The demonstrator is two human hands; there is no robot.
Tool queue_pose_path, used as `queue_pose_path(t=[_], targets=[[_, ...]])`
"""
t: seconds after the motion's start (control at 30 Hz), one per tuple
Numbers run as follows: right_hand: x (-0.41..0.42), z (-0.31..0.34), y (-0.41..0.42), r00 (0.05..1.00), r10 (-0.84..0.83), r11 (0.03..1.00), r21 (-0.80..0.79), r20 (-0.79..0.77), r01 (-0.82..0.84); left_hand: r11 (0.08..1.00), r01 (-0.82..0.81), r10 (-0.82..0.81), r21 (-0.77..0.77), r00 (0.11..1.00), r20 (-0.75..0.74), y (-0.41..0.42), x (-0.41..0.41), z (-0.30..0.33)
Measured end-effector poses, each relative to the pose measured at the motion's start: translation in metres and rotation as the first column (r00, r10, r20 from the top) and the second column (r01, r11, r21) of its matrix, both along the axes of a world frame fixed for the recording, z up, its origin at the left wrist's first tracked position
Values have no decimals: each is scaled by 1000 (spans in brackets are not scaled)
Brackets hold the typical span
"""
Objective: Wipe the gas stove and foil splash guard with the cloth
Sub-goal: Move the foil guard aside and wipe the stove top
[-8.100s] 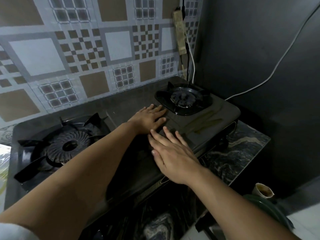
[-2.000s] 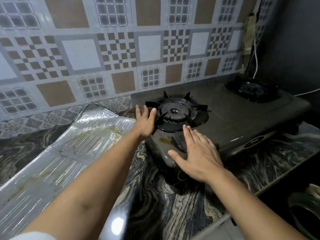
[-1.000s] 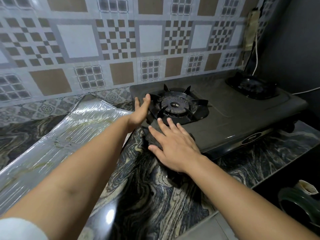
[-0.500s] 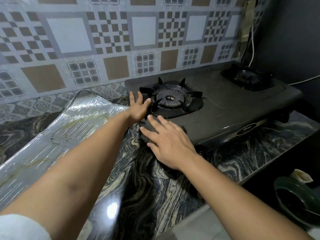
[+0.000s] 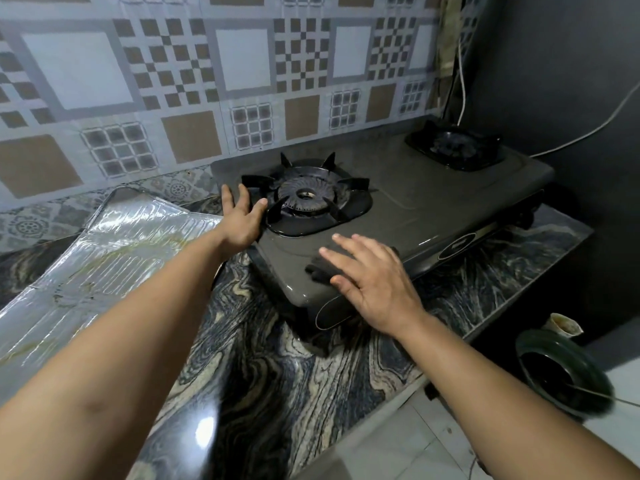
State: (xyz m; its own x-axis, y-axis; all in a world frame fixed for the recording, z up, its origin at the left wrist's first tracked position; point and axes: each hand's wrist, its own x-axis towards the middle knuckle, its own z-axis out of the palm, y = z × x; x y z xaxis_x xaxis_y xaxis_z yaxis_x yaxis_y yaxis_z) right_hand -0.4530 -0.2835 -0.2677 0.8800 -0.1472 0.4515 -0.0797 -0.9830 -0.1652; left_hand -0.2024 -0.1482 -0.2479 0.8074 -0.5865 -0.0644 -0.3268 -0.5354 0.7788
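The dark two-burner gas stove [image 5: 415, 202] stands on the marbled counter against the tiled wall. My right hand [image 5: 374, 282] lies flat, fingers spread, pressing a dark cloth [image 5: 320, 271] onto the stove's front left corner; only the cloth's left edge shows past my fingers. My left hand [image 5: 240, 220] rests open on the stove's left edge, beside the left burner [image 5: 306, 197], and holds nothing. The foil splash guard [image 5: 104, 258] lies flat on the counter to the left, shiny and streaked with yellowish stains.
The right burner [image 5: 453, 148] sits near a dark side wall, where a white cable [image 5: 460, 81] hangs. Below the counter's right end are a dark round bin [image 5: 561, 372] and a small cup [image 5: 562, 325]. Marbled counter [image 5: 277, 375] stretches in front.
My right hand has slid the cloth a little to the right along the stove's front edge, off the left corner. My left hand stays at the stove's left edge.
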Motion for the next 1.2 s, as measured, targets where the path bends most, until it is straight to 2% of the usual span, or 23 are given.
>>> queue_pose_path(t=[0.27, 0.4, 0.57, 0.73, 0.9, 1.07, 1.2], targets=[[-11, -2, -95, 968, -251, 960, 128, 0, 249, 997, -48, 43, 67, 996, 75, -3, 1, -1], [-12, 0, -130, 953, -301, 940, 171, 14, 295, 978, -86, 51, 192, 982, 182, -2, -1, 3], [-9, 2, -135, 949, -300, 941, 193, 95, 278, 961, -191, 124, 202, 945, 302, 13, -17, 4], [-2, 10, -134, 963, -203, 940, 309, 177, 142, 940, -282, 220, 191, 931, 290, 39, -60, 9], [19, 33, -98, 969, 26, 932, 344, 246, -113, 909, -382, 325, 168, 901, 286, 77, -100, 8], [47, 53, -34, 909, 270, 855, 354, 316, -378, 843, -495, 421, 211, 851, 314, 129, -136, 11], [65, 63, 31, 836, 426, 758, 368, 347, -539, 773, -593, 510, 228, 793, 334, 183, -164, 14]])
